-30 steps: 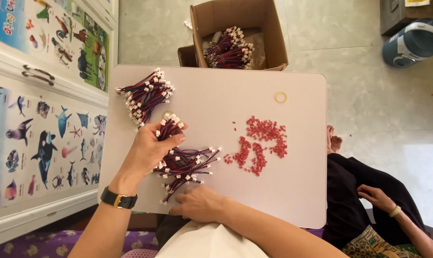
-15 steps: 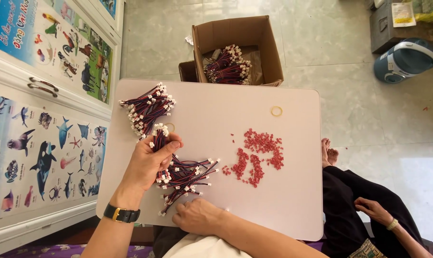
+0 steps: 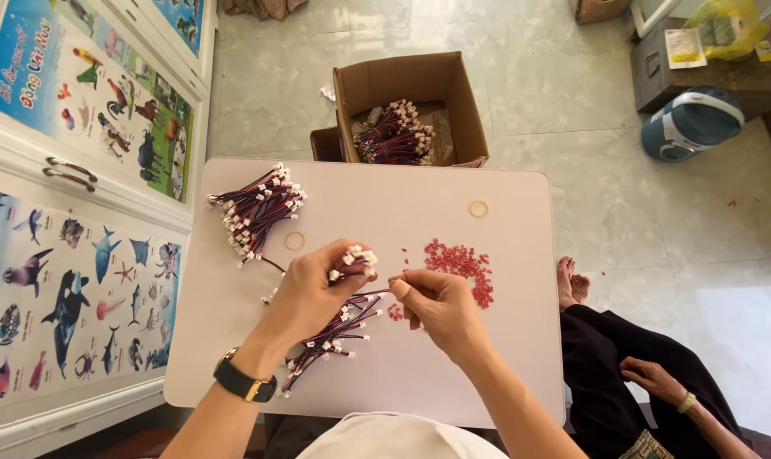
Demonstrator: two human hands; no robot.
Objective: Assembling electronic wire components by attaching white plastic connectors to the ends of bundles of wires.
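Left hand [image 3: 313,293] grips a wire bundle [image 3: 351,257], connectors poking above its fingers; right hand [image 3: 436,308] pinches one wire [image 3: 374,293] just beside it.

Both hands meet mid-frame, fingers pinched.
The left hand [image 3: 313,293] curls closed, its wrist watch-banded; the right hand [image 3: 441,310] pinches with thumb and forefinger, forearms angled inward.

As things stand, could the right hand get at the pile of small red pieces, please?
Probably yes: the right hand pinches a wire end just beside the red pieces, and only bare white table lies between them.
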